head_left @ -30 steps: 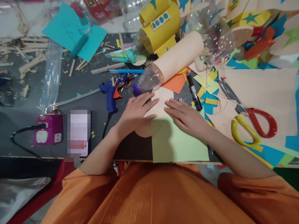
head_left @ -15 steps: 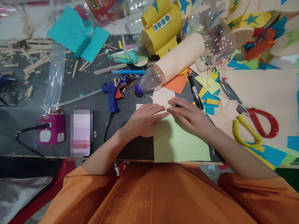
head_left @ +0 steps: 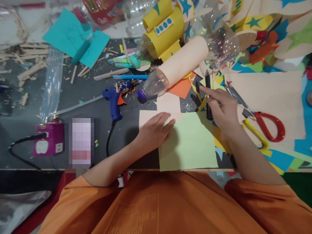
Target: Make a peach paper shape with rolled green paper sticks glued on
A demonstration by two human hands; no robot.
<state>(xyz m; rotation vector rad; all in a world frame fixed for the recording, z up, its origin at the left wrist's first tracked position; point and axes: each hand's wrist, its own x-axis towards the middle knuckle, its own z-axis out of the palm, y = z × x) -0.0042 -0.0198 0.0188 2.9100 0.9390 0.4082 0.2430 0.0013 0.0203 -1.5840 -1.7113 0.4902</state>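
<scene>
My left hand (head_left: 154, 130) lies flat, fingers stretched out, on a cream paper piece (head_left: 146, 116) at the upper left corner of a light green sheet (head_left: 188, 143). My right hand (head_left: 223, 110) is closed around a black marker (head_left: 208, 87), held upright just right of the green sheet. A second cream piece (head_left: 168, 102) lies just beyond the green sheet. A plastic bottle wrapped in cream paper (head_left: 177, 66) lies on its side behind both hands.
Red and yellow scissors (head_left: 264, 128) rest on a large cream sheet (head_left: 273, 97) at right. A blue glue gun (head_left: 112, 101) lies left of my hands; a purple power strip (head_left: 48, 139) sits further left. Yellow paper craft (head_left: 163, 31), teal paper (head_left: 75, 34) and wood sticks crowd the back.
My right hand left the paper, moved right and picked up the black marker. The left hand stayed pressing the cream piece beside the green sheet.
</scene>
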